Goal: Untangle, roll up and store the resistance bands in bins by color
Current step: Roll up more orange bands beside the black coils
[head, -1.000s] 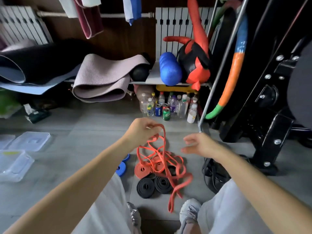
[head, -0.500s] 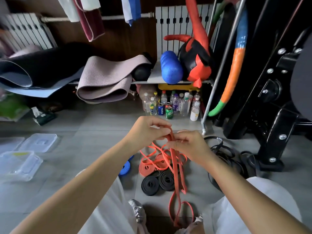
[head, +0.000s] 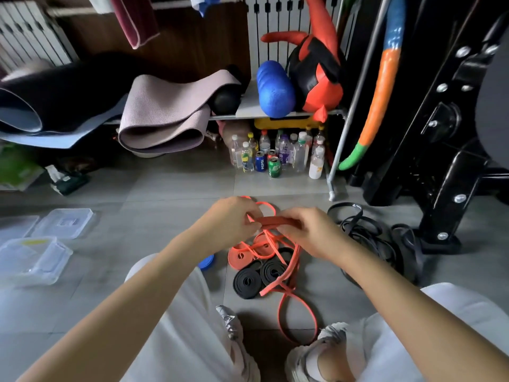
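Orange band [head: 278,260] is now pinched flat between both hands: 1 second ago only the left hand [head: 232,220] held it, and the right hand [head: 308,230] has since joined. It hangs over the rolled bands [head: 259,277] on the floor. Rolling looks ready to start.

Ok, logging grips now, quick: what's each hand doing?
Left hand: closed, pinching the orange band.
Right hand: closed on the same orange band.
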Motion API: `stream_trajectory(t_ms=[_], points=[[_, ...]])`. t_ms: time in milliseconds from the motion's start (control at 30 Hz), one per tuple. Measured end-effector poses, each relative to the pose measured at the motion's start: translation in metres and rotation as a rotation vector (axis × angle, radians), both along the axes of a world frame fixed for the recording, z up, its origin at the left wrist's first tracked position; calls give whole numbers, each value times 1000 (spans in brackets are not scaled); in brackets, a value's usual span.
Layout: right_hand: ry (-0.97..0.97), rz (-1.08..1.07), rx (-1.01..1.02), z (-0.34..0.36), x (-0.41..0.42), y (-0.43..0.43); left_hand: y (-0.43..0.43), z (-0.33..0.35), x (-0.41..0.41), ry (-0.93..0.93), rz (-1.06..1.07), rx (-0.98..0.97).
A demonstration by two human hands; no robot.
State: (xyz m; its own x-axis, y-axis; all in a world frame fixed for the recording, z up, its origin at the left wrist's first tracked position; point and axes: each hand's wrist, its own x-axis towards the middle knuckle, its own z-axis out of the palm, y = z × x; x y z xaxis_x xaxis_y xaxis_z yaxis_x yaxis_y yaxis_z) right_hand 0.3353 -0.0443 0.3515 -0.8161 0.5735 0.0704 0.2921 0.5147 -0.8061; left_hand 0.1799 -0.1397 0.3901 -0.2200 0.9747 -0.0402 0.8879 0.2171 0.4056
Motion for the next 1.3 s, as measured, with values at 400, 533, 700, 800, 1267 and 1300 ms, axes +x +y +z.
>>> stream_trajectory(t_ms=[400, 533, 700, 800, 1267, 1300], points=[[53, -7, -97, -3, 2, 1, -1, -13, 15, -112, 64, 112], [181, -54, -226, -8, 9, -2, -7, -9, 10, -519, 116, 143], [299, -119, -372, -16, 8, -22, -11, -23, 19, -1044, 231, 285], [416, -168, -481, -20, 9, -31, -11, -32, 31, -1435, 244, 348], [37, -107, -22, -33, 17, -17, -12, -26, 20, -342, 54, 158], [19, -89, -10, -31, 17, -17, -13, -22, 20, -295, 39, 143]])
